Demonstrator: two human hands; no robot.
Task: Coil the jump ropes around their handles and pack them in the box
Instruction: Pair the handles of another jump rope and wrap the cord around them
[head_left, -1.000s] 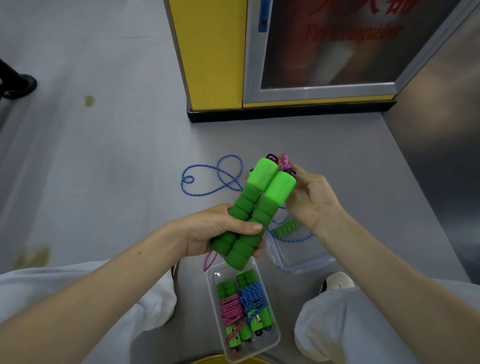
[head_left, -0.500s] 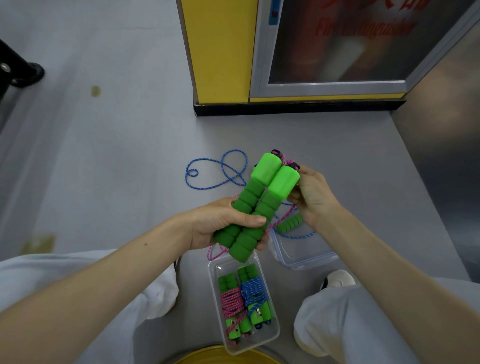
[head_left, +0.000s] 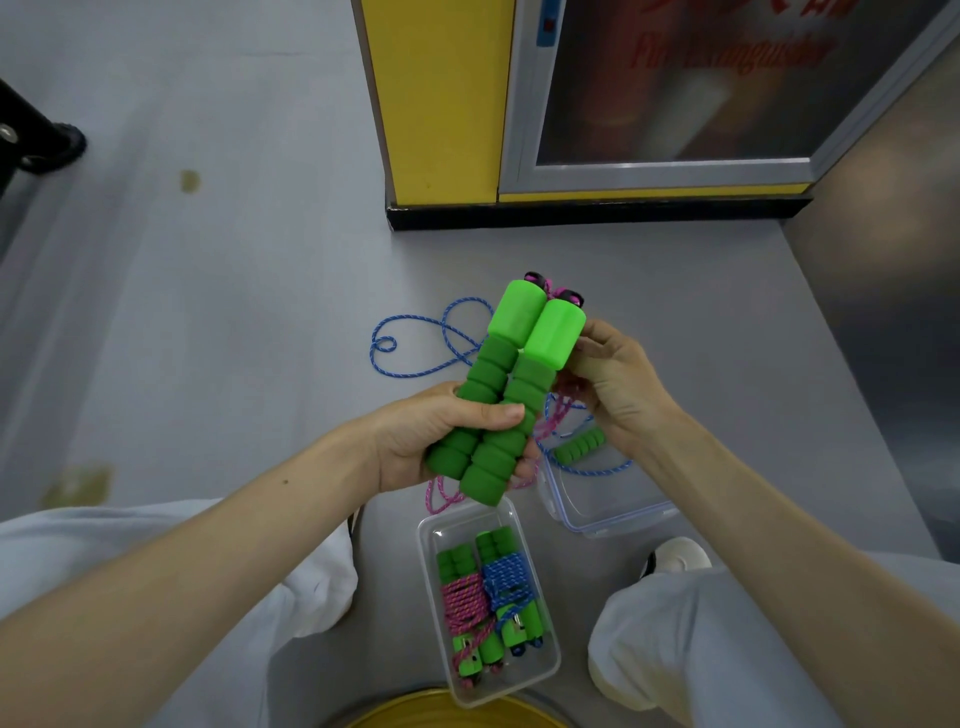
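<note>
Gripping green handles (head_left: 498, 400), the left hand (head_left: 426, 436) hovers above a box (head_left: 551, 660) holding two coiled ropes (head_left: 467, 597); right hand (head_left: 618, 384) pinches pink cord (head_left: 551, 418).

**Arms.** The left forearm (head_left: 208, 561) and the right forearm (head_left: 753, 519) are bare along their whole visible length. The left hand (head_left: 431, 436) and the right hand (head_left: 618, 384) are also bare.

**Legs.** Loose trousers (head_left: 675, 649) in a white to pale grey fabric cover both legs. The cloth is soft and matt, and it forms rounded folds on the left leg (head_left: 317, 582).

**Foot.** One shoe (head_left: 678, 553) shows just above the right trouser leg. It has a white, rounded toe and a dark strip along the edge nearer the picture's centre.
</note>
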